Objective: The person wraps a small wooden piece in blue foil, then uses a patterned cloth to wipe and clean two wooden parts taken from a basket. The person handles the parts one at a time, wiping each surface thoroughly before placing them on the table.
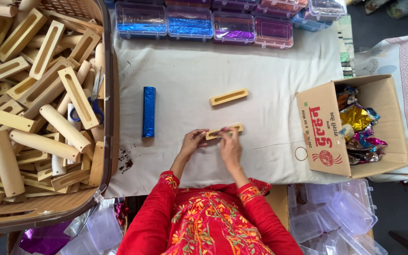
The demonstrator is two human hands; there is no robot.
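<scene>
The left hand (193, 141) and right hand (230, 144) both pinch 1 slotted wooden block (224, 131), fingers closed on its ends, over the white cloth (190, 71). A second block (229, 97) lies beyond the fingertips; a blue foil roll (148, 111) lies left.

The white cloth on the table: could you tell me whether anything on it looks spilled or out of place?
Yes: dark crumbs lie scattered on the white cloth near its left edge, beside the basket, like a small spill. A loose ring lies by the cardboard box.
</scene>
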